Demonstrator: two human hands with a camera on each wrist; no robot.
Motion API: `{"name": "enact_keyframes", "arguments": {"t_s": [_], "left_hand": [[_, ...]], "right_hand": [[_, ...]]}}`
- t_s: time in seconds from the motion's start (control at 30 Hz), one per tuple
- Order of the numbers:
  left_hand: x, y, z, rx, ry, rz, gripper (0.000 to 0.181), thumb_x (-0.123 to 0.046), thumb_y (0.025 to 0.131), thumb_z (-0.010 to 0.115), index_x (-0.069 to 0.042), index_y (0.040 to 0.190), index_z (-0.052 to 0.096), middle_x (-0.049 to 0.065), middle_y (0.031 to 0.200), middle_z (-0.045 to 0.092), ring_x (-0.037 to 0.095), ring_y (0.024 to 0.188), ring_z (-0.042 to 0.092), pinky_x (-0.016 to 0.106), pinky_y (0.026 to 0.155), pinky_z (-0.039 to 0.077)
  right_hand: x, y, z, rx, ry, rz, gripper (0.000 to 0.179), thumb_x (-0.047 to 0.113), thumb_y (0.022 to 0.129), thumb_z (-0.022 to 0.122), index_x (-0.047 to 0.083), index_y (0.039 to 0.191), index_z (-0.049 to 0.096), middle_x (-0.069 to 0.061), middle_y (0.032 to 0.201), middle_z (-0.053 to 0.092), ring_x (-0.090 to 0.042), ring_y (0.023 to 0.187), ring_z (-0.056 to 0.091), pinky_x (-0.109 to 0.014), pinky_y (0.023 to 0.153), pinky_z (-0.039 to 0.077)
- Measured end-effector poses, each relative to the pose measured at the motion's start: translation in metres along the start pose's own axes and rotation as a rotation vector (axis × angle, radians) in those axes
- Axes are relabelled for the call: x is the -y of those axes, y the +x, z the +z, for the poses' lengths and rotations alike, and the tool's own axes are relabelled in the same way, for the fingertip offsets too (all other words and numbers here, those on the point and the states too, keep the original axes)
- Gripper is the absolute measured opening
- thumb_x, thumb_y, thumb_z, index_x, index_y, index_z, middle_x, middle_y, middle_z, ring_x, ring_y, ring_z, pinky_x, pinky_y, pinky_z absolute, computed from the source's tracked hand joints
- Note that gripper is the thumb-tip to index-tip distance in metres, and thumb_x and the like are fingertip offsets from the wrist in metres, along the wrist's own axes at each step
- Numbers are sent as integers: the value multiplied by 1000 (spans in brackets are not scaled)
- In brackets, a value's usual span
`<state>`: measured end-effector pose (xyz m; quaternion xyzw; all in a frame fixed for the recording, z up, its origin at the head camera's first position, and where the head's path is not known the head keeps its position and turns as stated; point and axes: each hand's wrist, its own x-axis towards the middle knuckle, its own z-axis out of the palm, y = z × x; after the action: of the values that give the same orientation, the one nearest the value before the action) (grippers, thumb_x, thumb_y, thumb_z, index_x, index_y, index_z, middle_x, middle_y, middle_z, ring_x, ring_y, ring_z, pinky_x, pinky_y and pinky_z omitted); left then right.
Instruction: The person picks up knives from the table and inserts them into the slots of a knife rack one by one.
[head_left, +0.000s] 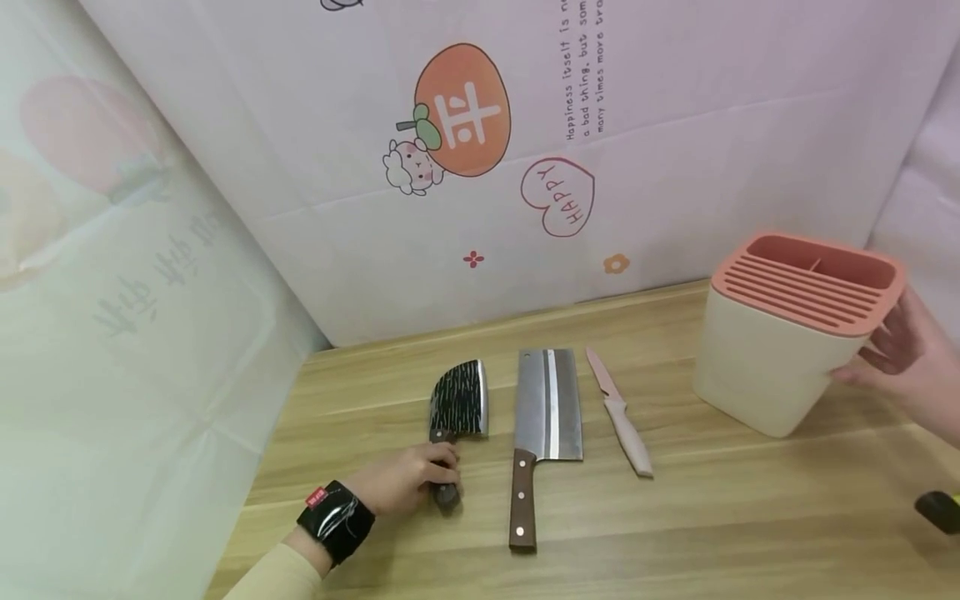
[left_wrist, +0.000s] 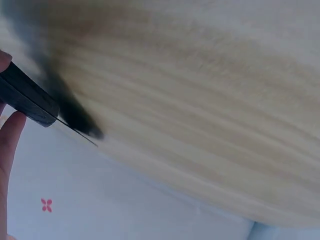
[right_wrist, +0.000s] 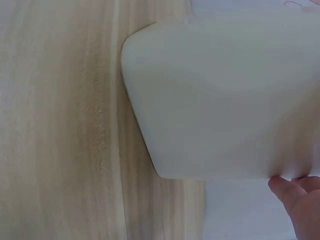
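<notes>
In the head view my left hand (head_left: 411,479) grips the dark handle of a small cleaver (head_left: 456,400) with a black patterned blade pointing away from me. The handle's end shows in the left wrist view, beside my fingers (left_wrist: 11,145). Right of it lies a large cleaver (head_left: 550,404) with a brown riveted handle. Beyond that is a pink paring knife (head_left: 628,437). My right hand (head_left: 911,358) holds the right side of a cream knife holder (head_left: 772,358) with a slotted coral top. In the right wrist view its fingertips (right_wrist: 282,187) touch the holder's wall.
A black and yellow-green object (head_left: 937,510) is cut off at the right edge. A printed white cloth (head_left: 337,142) hangs behind the wooden table (head_left: 675,542), and another cloth (head_left: 112,417) closes off the left side.
</notes>
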<state>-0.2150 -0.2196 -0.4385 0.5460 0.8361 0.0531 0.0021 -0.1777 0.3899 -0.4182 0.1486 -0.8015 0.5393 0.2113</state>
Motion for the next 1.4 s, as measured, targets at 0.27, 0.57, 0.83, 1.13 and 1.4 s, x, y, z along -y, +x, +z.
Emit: {"name": "enact_keyframes", "arguments": {"t_s": [0.27,0.57,0.83,1.13,1.4], "left_hand": [[-2,9,-22,-143,-91,20,40,12,71,73,-5,106,71,10,119,65,26,120,54,33,98,47],[-9,15,-52,-407,-219,61,45,17,69,76,-4,108,68,14,111,69,30,108,61,26,92,50],[-35,44,-95,-728,-256,80,55,17,70,70,3,122,62,23,116,64,29,106,62,27,89,53],[-79,125,-139,-1134,-593,109,40,20,74,69,13,113,59,29,109,64,31,98,66,38,80,57],[-127,204,-189,-1269,-982,250,41,25,75,65,19,113,51,36,109,58,37,100,63,47,92,52]], "right_hand": [[7,-2,6,4,-102,35,123,-27,67,71,27,155,5,2,159,16,-14,142,16,-7,105,25],[4,-1,4,26,-97,15,126,-28,65,71,27,155,3,-1,159,12,-17,143,11,-9,105,26],[1,-2,3,16,-86,8,124,-28,67,69,28,155,2,-1,159,12,-17,143,12,-9,103,29],[3,-5,2,43,-79,47,122,-23,72,70,31,155,-1,1,160,5,-17,143,10,-9,105,27],[7,-5,2,57,16,74,122,-22,75,68,37,153,-4,4,160,-2,-20,144,6,-11,105,30]]}}
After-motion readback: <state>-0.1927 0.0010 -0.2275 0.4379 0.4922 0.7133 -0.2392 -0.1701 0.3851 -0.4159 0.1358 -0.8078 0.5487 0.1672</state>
